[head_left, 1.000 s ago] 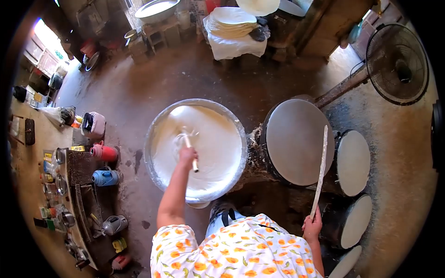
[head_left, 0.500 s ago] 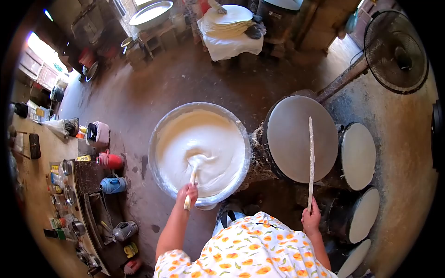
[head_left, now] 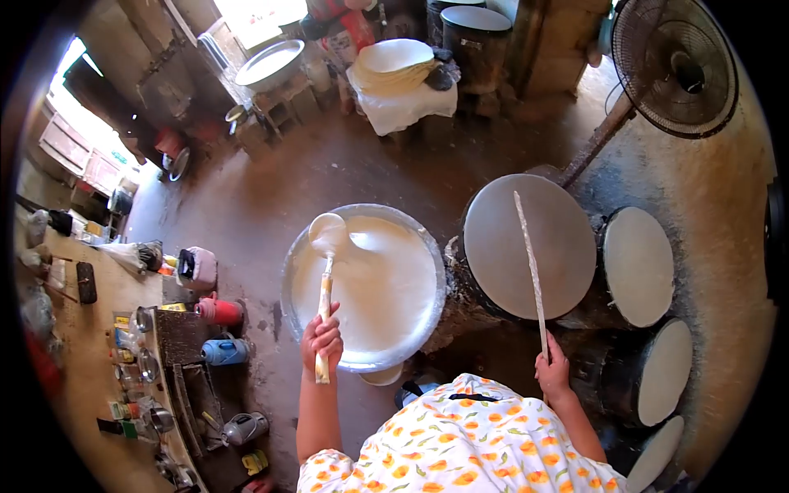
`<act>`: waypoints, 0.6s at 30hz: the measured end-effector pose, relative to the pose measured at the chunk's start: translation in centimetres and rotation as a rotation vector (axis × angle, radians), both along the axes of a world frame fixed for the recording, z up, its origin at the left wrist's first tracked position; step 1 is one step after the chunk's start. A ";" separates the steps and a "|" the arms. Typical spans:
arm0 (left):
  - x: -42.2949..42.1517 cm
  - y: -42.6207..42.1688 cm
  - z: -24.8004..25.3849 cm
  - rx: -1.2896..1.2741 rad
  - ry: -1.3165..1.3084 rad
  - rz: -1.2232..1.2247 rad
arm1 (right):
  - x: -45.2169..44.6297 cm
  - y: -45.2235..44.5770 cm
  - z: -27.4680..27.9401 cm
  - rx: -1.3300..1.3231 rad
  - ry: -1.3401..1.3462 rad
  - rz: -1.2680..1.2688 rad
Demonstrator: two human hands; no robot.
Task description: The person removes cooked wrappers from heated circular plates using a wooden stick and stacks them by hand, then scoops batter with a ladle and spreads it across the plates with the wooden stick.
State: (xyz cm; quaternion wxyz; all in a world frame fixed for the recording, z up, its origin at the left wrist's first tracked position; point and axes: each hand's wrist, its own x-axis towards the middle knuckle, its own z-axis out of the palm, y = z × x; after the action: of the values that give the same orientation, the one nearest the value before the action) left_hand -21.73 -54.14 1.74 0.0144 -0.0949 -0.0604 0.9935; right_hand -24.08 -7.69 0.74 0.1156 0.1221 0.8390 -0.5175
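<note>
My left hand [head_left: 322,341] is wrapped around the wooden handle of a ladle [head_left: 329,234]. The ladle's batter-coated bowl is raised above the far left part of a large metal basin [head_left: 289,287] of pale, creamy batter [head_left: 390,287]. In my right hand [head_left: 554,370] is a long thin stick [head_left: 528,246], crusted with dried batter along its upper length. It points away from me, across a round, flat griddle [head_left: 493,222] right of the basin. Whether the stick touches the griddle, I cannot tell.
Several more round griddles [head_left: 639,267] curve down the right side. A large fan [head_left: 675,70] stands behind them. At the back, flat round sheets [head_left: 394,62] are stacked on a white cloth near a person in red [head_left: 357,29]. Red [head_left: 219,311] and blue [head_left: 224,352] jugs stand left.
My left hand has lifted the ladle out of the batter and turned its bowl up above the basin. The stick in my right hand now leans further left across the griddle. The view has shifted.
</note>
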 end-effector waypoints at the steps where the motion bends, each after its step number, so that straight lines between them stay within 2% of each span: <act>1: 1.1 0.4 1.6 -0.027 0.002 0.008 | -0.5 0.0 -0.5 -0.023 0.022 0.048; 6: 5.4 1.8 10.7 -0.169 0.060 0.076 | -2.8 -0.5 -1.6 -0.131 0.070 0.183; 8: 6.3 1.6 15.6 -0.651 0.043 0.119 | -3.6 -0.7 -2.2 -0.151 0.082 0.219; 10: 6.8 2.4 19.6 -0.897 -0.013 0.177 | -4.4 -1.1 -1.8 -0.141 0.129 0.285; 12: 7.1 2.8 19.8 -0.999 -0.062 0.193 | -4.9 -1.2 -1.3 -0.159 0.096 0.303; 13: 7.2 3.0 18.9 -1.002 -0.064 0.201 | -5.2 -1.1 -2.0 -0.128 0.159 0.335; 15: 7.2 3.2 15.4 -0.964 -0.280 0.173 | -5.3 -1.0 -3.0 -0.093 0.217 0.362; 17: 7.0 2.9 11.3 -0.677 -0.389 0.107 | -5.4 -1.1 -3.1 -0.077 0.409 0.431; 18: 6.9 2.5 9.3 -0.502 -0.449 0.075 | -5.3 -1.0 -2.6 -0.071 0.404 0.424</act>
State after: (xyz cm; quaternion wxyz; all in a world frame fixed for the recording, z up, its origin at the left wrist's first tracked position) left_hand -14.79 -51.61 11.05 -0.0597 -0.3098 0.1812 0.9315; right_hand -29.35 -8.67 -1.83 0.0560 -0.1657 0.8333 -0.5245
